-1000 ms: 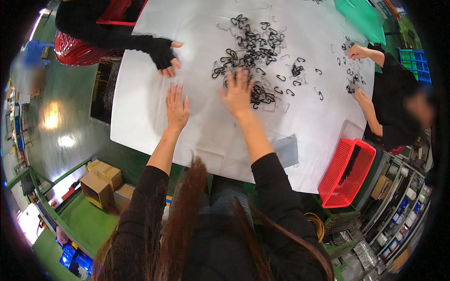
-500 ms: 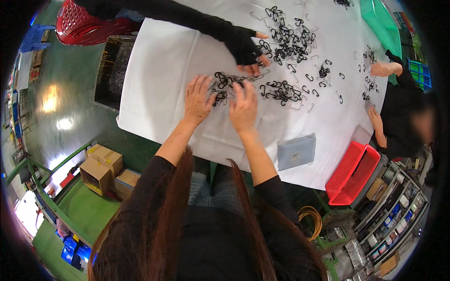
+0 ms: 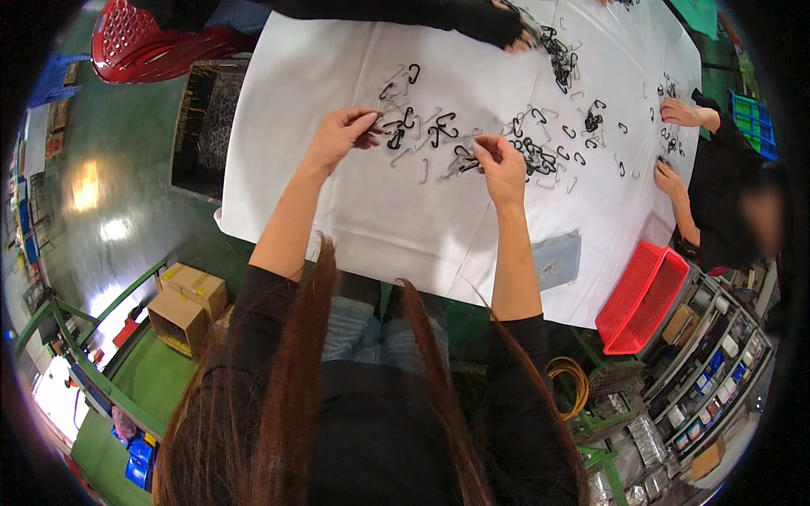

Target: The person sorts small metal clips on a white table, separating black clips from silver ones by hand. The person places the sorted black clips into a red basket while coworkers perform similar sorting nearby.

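Small black hooks, bent like an S or C, lie scattered on a white-covered table [image 3: 295, 101]. My left hand [image 3: 342, 139] is closed in a pinch at the left edge of the loose hooks [image 3: 439, 131], with a dark hook at its fingertips. To the right, my right hand [image 3: 504, 169] also has thumb and fingers pinched together, between those loose hooks and a denser hook pile [image 3: 536, 156]. What its fingertips hold is too small to make out. Pale, thin hook shapes lie among the black ones.
Across the table, a co-worker's black-sleeved arm [image 3: 405, 18] reaches to another hook pile [image 3: 558, 59]. A second co-worker's hands [image 3: 682, 112] rest by hooks at the right edge. A grey packet [image 3: 557, 260] lies near my right forearm; a red basket [image 3: 643, 299] stands beyond it.
My hands have moved apart, and their spread fingers have closed into pinches. The hooks between them are spread out more thinly. The co-worker's arm across the table has drawn back and away.
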### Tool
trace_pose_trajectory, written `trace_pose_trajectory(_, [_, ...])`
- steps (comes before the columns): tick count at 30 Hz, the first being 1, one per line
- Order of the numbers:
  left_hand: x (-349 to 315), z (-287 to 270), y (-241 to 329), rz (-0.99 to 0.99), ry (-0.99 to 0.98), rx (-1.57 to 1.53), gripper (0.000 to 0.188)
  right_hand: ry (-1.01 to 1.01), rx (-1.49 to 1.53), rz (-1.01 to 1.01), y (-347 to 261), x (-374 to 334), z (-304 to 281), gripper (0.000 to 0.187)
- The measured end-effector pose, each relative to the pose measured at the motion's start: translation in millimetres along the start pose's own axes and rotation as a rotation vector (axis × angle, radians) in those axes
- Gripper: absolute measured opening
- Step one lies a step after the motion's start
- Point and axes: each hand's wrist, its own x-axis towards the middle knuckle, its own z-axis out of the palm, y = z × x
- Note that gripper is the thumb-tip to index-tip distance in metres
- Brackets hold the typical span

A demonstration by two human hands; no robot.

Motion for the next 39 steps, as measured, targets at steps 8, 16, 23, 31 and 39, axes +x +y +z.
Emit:
trace_pose_trajectory(8, [-11, -29, -17, 0.1, 0.073, 0.452, 0.022, 0.132, -0.605, -0.279, -1, 21, 32, 0.022])
trace_pose_trajectory(16, [31, 21, -4, 0.341, 0.365, 0.886, 0.017, -0.142, -0.948, -0.339, -7, 60, 30, 0.015])
trace_pose_trajectory(23, [105, 78, 11, 0.57, 0.616, 1.125, 0.022, -0.249, 0.638, 0.108, -1, 21, -10, 0.03])
trace_pose_trajectory(31, [109, 64, 19, 0.38, 0.322, 0.905, 0.018, -0.03, -0.294, -0.107, -4, 46, 31, 0.015])
trace_pose_trajectory(39, [51, -15, 20, 0.054, 0.118, -0.449, 0.025, -0.084, -0.767, -0.162, -5, 42, 41, 0.017])
